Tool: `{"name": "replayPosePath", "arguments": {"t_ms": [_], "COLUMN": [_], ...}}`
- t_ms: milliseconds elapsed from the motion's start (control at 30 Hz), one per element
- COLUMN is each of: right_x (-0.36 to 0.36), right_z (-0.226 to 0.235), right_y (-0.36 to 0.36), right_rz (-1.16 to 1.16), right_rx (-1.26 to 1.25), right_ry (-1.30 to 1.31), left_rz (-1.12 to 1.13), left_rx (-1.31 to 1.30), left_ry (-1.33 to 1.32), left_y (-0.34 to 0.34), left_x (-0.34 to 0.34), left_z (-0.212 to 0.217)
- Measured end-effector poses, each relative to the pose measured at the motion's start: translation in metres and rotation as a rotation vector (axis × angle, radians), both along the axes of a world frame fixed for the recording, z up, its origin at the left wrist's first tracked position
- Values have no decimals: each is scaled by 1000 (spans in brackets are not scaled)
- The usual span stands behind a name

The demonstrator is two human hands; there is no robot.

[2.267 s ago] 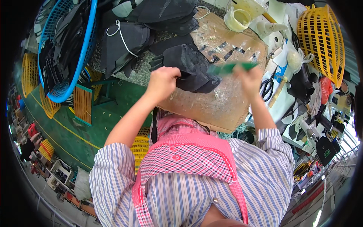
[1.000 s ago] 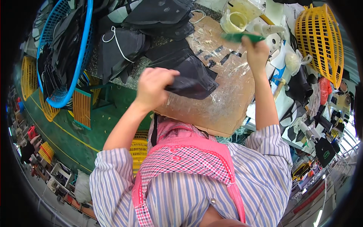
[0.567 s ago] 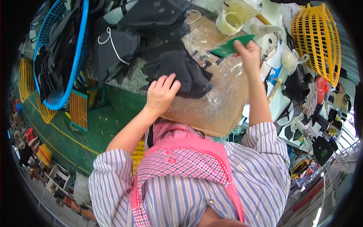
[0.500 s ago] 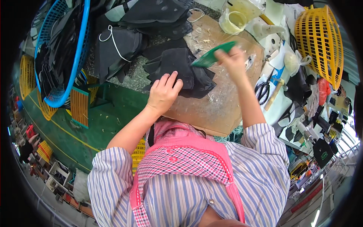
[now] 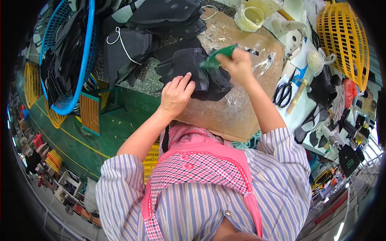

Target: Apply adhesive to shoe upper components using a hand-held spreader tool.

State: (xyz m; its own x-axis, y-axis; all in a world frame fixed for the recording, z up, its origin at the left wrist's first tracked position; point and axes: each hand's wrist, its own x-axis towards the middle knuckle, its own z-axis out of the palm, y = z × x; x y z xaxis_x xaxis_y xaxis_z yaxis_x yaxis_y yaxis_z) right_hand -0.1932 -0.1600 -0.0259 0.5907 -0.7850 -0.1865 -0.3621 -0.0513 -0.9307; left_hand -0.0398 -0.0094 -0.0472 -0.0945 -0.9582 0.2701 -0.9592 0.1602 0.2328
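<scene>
My left hand (image 5: pixel 175 95) presses flat with fingers outstretched on the near edge of a fanned stack of black sheet pieces (image 5: pixel 187 66). Against the right side of the top piece, my right hand (image 5: pixel 239 66) grips a green flat plastic scraper (image 5: pixel 219 57), smeared by motion. A pale, wet-looking film shows along that side of the piece. The stack lies partly on a stained cardboard sheet (image 5: pixel 237 112). Beyond it stands a plastic cup (image 5: pixel 249 19) with a pale yellow, glue-like coating. Part of the stack is hidden behind my right hand and the scraper.
To the left are a bundle of black pieces tied with white cord (image 5: pixel 124 52) and a blue basket (image 5: pixel 86 76) full of black pieces. More black pieces (image 5: pixel 167 14) lie at the back. On the right are black scissors (image 5: pixel 283 94), a wooden-handled hammer (image 5: pixel 296 97) and a yellow basket (image 5: pixel 341 44).
The scraper has moved slightly left and tilted over the top black piece, and a pale film now shows along its right side. My left hand stays in place on the stack.
</scene>
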Motion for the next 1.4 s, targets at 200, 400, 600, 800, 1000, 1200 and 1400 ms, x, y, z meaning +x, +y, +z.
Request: {"name": "replayPosePath", "arguments": {"t_ms": [200, 400, 600, 800, 1000, 1200, 1400], "right_x": [-49, -24, 0, -105, -48, -45, -71], "right_z": [9, 3, -19, -32, -10, -9, -32], "right_y": [1, -45, -30, -35, -114, -143, -114], "right_rz": [-105, -17, 189, 261, -415, -425, -556], "right_rx": [233, 108, -18, 117, -408, -275, -208], "right_ry": [-148, -178, -274, 75, -242, -213, -189], "left_rz": [216, 387, 44, 208, 481, 633, 506], "left_rx": [420, 158, -179, 240, 256, 482, 199], "left_ry": [722, 1445, 260, 364, 571, 659, 496], "left_y": [-30, -128, -94, -17, -28, -30, -24], "left_x": [32, 130, 48, -7, -20, -25, -36], "left_z": [30, 80, 55, 4, 4, 7, -1]}}
